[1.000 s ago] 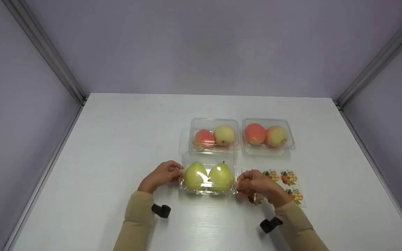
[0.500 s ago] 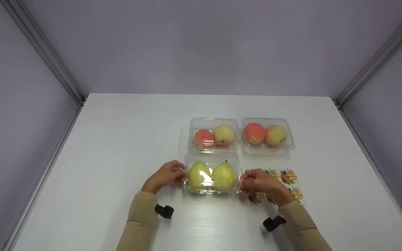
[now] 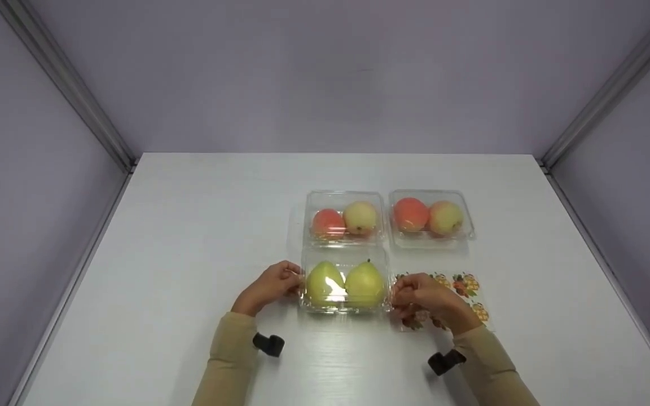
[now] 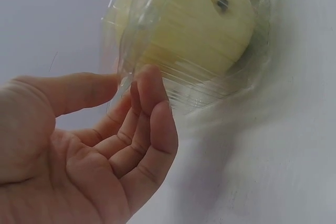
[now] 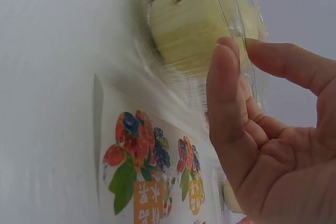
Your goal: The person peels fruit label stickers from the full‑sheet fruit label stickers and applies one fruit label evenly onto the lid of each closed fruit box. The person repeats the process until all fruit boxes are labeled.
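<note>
A clear plastic clamshell box [image 3: 345, 280] with two green pears [image 3: 346, 283] stands on the white table [image 3: 189, 237] in the head view. My left hand [image 3: 294, 278] pinches the box's left rim between thumb and fingers, shown close in the left wrist view, where the left hand [image 4: 127, 78] meets the clear box [image 4: 194, 40]. My right hand [image 3: 397, 293] pinches the right rim; in the right wrist view the right hand [image 5: 239, 45] holds the box's [image 5: 199, 30] edge. Both forearms wear tan sleeves.
Behind the pear box stand two clear boxes of red-and-yellow fruit, one touching it [image 3: 345, 218] and one further right [image 3: 430, 217]. A sheet of fruit stickers [image 3: 469, 294] lies flat under and beside my right hand, also in the right wrist view [image 5: 142, 177]. Lilac walls enclose the table.
The pear box and both hands have shifted slightly right and a little away from me, closing up against the fruit box behind. The grip is unchanged.
</note>
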The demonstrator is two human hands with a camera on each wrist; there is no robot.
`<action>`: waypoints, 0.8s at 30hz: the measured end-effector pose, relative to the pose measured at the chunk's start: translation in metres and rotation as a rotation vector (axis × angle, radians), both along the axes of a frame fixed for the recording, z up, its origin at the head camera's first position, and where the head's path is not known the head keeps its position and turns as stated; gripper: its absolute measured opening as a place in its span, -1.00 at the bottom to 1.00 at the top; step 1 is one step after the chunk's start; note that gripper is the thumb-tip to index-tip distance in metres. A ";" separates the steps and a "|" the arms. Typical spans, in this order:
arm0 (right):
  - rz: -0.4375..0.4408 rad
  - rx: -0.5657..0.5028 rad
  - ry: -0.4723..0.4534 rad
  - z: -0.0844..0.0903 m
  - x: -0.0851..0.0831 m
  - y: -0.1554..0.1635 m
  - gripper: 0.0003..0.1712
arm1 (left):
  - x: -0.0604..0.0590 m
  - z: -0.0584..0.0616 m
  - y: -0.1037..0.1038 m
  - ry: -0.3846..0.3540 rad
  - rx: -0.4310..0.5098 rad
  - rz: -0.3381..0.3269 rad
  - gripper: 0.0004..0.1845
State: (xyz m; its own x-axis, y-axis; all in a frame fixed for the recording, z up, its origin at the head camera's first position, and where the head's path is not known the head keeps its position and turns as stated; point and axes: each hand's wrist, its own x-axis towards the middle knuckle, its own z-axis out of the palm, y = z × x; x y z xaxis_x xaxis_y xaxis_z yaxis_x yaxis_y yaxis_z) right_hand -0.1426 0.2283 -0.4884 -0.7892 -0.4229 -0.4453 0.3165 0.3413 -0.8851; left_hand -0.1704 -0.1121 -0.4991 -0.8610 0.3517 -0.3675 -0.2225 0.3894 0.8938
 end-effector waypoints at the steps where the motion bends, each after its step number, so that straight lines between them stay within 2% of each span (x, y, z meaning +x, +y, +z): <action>1: 0.001 0.001 0.003 0.000 0.000 0.000 -0.88 | 0.001 0.000 0.000 0.010 -0.002 -0.001 -0.72; 8: 0.047 0.015 0.063 0.004 0.000 0.000 -0.81 | 0.004 0.001 -0.004 0.092 -0.064 -0.013 -0.74; 15: 0.030 0.119 0.127 0.007 0.000 0.004 -0.63 | 0.006 0.002 -0.013 0.144 -0.096 -0.044 -0.71; 21: -0.001 0.116 0.132 0.010 0.000 0.012 -0.56 | 0.006 0.004 -0.016 0.140 -0.088 -0.018 -0.70; 24: -0.023 0.164 0.160 0.011 0.000 0.015 -0.58 | 0.006 0.004 -0.016 0.138 -0.077 -0.015 -0.71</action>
State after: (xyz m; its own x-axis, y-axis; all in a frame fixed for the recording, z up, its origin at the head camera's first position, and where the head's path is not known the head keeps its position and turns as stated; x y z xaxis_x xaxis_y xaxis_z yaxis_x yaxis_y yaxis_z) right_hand -0.1428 0.2434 -0.4775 -0.8638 -0.3361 -0.3753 0.1864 0.4790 -0.8578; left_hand -0.1640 -0.1278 -0.4951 -0.9001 0.3400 -0.2724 -0.0935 0.4600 0.8830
